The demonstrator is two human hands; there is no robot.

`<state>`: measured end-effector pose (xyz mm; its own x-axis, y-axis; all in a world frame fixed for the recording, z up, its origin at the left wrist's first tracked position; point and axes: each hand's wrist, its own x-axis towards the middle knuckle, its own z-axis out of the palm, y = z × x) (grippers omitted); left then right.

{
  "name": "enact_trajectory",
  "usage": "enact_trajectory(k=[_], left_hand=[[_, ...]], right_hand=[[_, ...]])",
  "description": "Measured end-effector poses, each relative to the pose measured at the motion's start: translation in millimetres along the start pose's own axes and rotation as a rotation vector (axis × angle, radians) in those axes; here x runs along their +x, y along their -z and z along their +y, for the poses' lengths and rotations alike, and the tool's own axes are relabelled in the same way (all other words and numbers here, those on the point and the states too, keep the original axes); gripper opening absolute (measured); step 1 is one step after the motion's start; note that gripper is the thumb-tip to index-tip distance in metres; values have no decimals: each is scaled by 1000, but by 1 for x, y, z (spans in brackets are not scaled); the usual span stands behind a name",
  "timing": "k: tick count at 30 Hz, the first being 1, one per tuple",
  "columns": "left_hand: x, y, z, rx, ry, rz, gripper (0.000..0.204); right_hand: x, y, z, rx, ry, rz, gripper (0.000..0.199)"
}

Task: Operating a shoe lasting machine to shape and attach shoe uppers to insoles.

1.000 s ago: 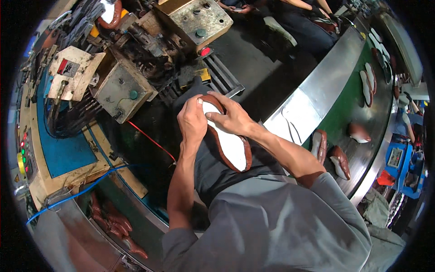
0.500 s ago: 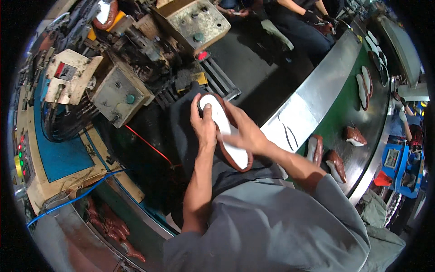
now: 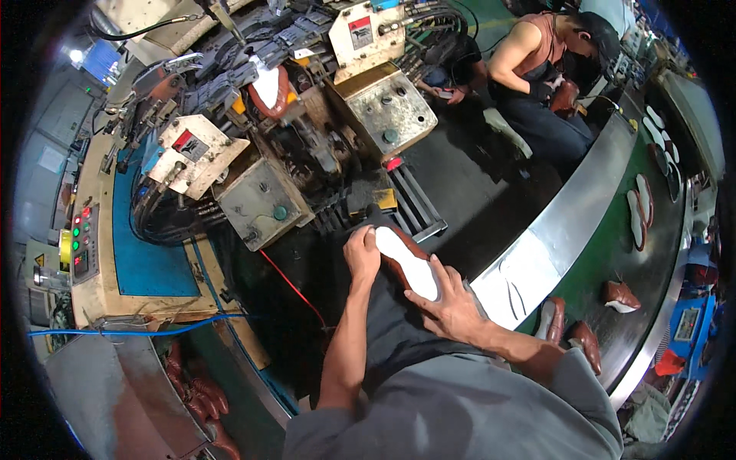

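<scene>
A brown leather shoe upper (image 3: 412,268) rests across my lap with its white sole side facing up. My left hand (image 3: 362,257) is closed round its far end, the thumb pressing on the edge of the white sole. At the nearer end, my right hand (image 3: 454,308) grips the upper, its fingers along the right side and its thumb on the left. The underside of the upper is hidden against my dark trousers.
Ahead stands a machine with another brown shoe upper (image 3: 270,90) in it and a grey control box (image 3: 387,111). On the right, a metal ledge (image 3: 548,245) borders a green conveyor (image 3: 586,272) with several shoes. Brown uppers (image 3: 201,391) lie lower left. A co-worker (image 3: 525,73) sits beyond.
My view has tilted up and swung left, showing more of the machine. My left thumb has moved to the sole's edge; my right hand, blurred over the sole before, now grips the nearer end.
</scene>
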<state>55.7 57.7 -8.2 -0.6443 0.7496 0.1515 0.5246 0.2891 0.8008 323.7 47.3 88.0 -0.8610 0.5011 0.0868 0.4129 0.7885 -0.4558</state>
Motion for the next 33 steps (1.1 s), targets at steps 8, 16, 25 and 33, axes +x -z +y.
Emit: enact_trajectory(k=[8, 16, 25, 33], left_hand=[[5, 17, -4, -196, 90, -163, 31], [22, 30, -13, -128, -27, -264, 30], [19, 32, -6, -125, 34, -312, 28], [27, 41, 8, -390, -73, -287, 40]], right_hand=[[5, 1, 6, 42, 13, -49, 74], [11, 5, 12, 33, 55, -95, 77], [12, 3, 17, 104, 35, -105, 73], [15, 16, 27, 201, -69, 32, 72]])
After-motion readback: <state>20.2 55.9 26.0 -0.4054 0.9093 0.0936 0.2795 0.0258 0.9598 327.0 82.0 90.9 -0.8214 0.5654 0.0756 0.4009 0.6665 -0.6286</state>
